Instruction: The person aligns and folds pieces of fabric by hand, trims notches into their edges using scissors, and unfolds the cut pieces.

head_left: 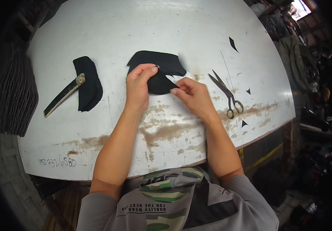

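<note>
Between my two hands is a black fabric piece point(159, 85) with a rounded lower edge. My left hand point(140, 82) pinches its upper left part between thumb and fingers. At its pointed right corner, my right hand point(192, 93) grips with thumb and fingertips. Just beyond lies a larger black cut piece point(154, 58), flat on the table and partly covered by my left hand; whether the two are joined I cannot tell. Scissors point(225, 92) with dark blades, slightly apart, rest to the right of my right hand.
On the white worn table point(96, 23), a black fabric stack point(90, 84) lies at left under a worn bar-shaped tool point(64, 95). Small black scraps point(233, 44) are scattered at right. Dark layered sheets point(14, 88) hang beyond the left edge. Handwritten numbers mark the near left corner.
</note>
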### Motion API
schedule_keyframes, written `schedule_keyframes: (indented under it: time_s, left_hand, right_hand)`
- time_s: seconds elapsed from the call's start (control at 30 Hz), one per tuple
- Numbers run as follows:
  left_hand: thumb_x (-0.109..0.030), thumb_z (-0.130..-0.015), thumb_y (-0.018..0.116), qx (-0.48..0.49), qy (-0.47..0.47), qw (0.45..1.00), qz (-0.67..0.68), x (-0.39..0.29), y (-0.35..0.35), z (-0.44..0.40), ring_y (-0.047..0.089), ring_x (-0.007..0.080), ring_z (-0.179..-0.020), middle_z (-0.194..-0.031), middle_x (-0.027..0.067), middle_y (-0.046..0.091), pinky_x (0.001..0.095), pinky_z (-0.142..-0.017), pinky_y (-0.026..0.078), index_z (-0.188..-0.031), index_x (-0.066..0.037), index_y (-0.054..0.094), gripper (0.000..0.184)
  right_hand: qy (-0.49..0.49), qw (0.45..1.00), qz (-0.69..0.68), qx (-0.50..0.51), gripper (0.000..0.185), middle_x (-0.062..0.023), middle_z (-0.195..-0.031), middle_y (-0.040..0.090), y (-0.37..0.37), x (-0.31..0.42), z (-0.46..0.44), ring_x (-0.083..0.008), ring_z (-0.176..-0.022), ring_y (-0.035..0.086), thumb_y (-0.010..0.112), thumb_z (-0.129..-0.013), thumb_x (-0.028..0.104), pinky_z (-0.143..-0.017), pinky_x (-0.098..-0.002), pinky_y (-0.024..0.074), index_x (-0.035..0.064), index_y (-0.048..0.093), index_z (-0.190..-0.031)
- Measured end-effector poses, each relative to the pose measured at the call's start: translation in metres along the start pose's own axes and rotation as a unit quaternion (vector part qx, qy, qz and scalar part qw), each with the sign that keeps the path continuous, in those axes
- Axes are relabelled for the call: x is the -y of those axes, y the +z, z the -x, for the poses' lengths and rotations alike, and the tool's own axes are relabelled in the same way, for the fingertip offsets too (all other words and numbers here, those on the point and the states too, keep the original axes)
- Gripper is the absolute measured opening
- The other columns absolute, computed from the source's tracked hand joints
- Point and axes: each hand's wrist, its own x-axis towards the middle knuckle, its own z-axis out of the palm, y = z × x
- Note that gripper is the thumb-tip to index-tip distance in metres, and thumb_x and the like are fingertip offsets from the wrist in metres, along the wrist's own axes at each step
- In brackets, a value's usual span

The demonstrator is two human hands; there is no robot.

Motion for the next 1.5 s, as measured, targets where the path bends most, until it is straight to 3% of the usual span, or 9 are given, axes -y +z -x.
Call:
schedule_keyframes:
  time_s: [0.23, 0.37, 0.43, 0.57, 0.73, 0.97, 1.13, 1.37, 1.5]
  left_hand:
    - [-0.007, -0.086, 0.067, 0.028, 0.026, 0.998, -0.053, 0.002, 0.001, -0.001, 0.061, 0.0111, -0.089, -0.093, 0.0052, 0.069, 0.0244, -0.084, 0.047, -0.095, 0.0, 0.069, 0.011]
    - [-0.005, -0.085, 0.067, 0.027, 0.022, 0.998, -0.06, 0.004, -0.001, -0.002, 0.06, 0.0086, -0.083, -0.088, 0.0041, 0.068, 0.0222, -0.077, 0.047, -0.093, 0.002, 0.07, 0.011]
    - [-0.006, -0.083, 0.069, 0.033, 0.03, 0.997, -0.061, 0.006, 0.001, -0.003, 0.059, 0.0065, -0.077, -0.082, 0.0031, 0.068, 0.0211, -0.069, 0.046, -0.091, 0.003, 0.071, 0.011]
    - [-0.003, -0.086, 0.067, 0.06, 0.024, 0.995, -0.075, 0.006, 0.003, 0.001, 0.061, 0.0091, -0.085, -0.089, 0.0042, 0.069, 0.0227, -0.08, 0.048, -0.094, 0.001, 0.071, 0.01]
    - [-0.005, -0.086, 0.067, 0.075, -0.001, 0.991, -0.109, 0.007, 0.007, 0.007, 0.061, 0.008, -0.085, -0.089, 0.0034, 0.069, 0.0222, -0.08, 0.047, -0.093, 0.0, 0.071, 0.009]
    - [-0.005, -0.085, 0.067, 0.099, 0.009, 0.989, -0.11, 0.008, 0.009, 0.01, 0.058, 0.0063, -0.08, -0.085, 0.0023, 0.068, 0.0216, -0.074, 0.046, -0.092, 0.001, 0.071, 0.009]
    - [-0.006, -0.083, 0.068, 0.101, 0.023, 0.99, -0.098, 0.005, 0.013, 0.015, 0.056, 0.0057, -0.074, -0.08, 0.0027, 0.067, 0.021, -0.066, 0.044, -0.09, 0.003, 0.071, 0.011]
    - [-0.007, -0.084, 0.067, 0.123, -0.007, 0.986, -0.114, -0.002, 0.015, 0.017, 0.057, 0.0063, -0.081, -0.084, 0.0007, 0.067, 0.022, -0.076, 0.044, -0.09, 0.0, 0.071, 0.01]
    - [-0.008, -0.084, 0.067, 0.14, -0.014, 0.983, -0.117, -0.001, 0.013, 0.016, 0.058, 0.0071, -0.082, -0.085, 0.0014, 0.067, 0.0229, -0.078, 0.045, -0.09, 0.0, 0.072, 0.011]
  right_hand:
    - [0.012, 0.97, 0.201, -0.135, 0.016, -0.0139, -0.085, 0.068, -0.064, -0.005, 0.027, -0.0279, -0.078, 0.065, 0.07, -0.084, 0.013, -0.07, -0.036, 0.0518, 0.0013, 0.066, -0.093]
    - [-0.03, 0.912, 0.348, -0.213, 0.023, -0.0159, -0.097, 0.065, -0.099, -0.044, 0.066, -0.033, -0.089, 0.062, 0.071, -0.083, 0.013, -0.08, -0.0399, 0.0491, 0.0003, 0.065, -0.101]
    - [0.013, 0.913, 0.35, -0.211, 0.023, -0.0164, -0.1, 0.065, -0.103, -0.053, 0.083, -0.0334, -0.089, 0.061, 0.07, -0.083, 0.01, -0.081, -0.0399, 0.049, 0.0009, 0.064, -0.103]
    - [0.009, 0.918, 0.341, -0.204, 0.021, -0.0168, -0.1, 0.064, -0.11, -0.053, 0.103, -0.034, -0.09, 0.061, 0.067, -0.084, 0.005, -0.082, -0.0402, 0.0484, 0.001, 0.063, -0.105]
    - [-0.044, 0.896, 0.388, -0.211, 0.023, -0.0172, -0.1, 0.064, -0.107, -0.049, 0.118, -0.0355, -0.092, 0.062, 0.066, -0.081, -0.001, -0.081, -0.0408, 0.0499, 0.0023, 0.064, -0.104]
    - [0.042, 0.881, 0.422, -0.213, 0.023, -0.0156, -0.094, 0.069, -0.099, -0.043, 0.125, -0.0361, -0.084, 0.066, 0.062, -0.081, -0.002, -0.075, -0.0436, 0.0512, 0.0052, 0.065, -0.103]
    - [0.126, 0.897, 0.385, -0.176, 0.026, -0.0129, -0.083, 0.067, -0.111, -0.033, 0.121, -0.0302, -0.077, 0.066, 0.062, -0.08, -0.002, -0.07, -0.039, 0.0514, 0.0045, 0.064, -0.106]
    - [0.264, 0.935, 0.211, -0.106, 0.045, -0.0078, -0.069, 0.062, -0.108, -0.007, 0.114, -0.0124, -0.059, 0.058, 0.069, -0.081, 0.001, -0.056, -0.0294, 0.047, 0.0003, 0.058, -0.124]
    - [0.2, 0.972, 0.079, -0.094, 0.053, -0.0014, -0.067, 0.057, -0.107, -0.014, 0.114, -0.0069, -0.057, 0.052, 0.073, -0.079, 0.0, -0.054, -0.0238, 0.0442, -0.0016, 0.055, -0.129]
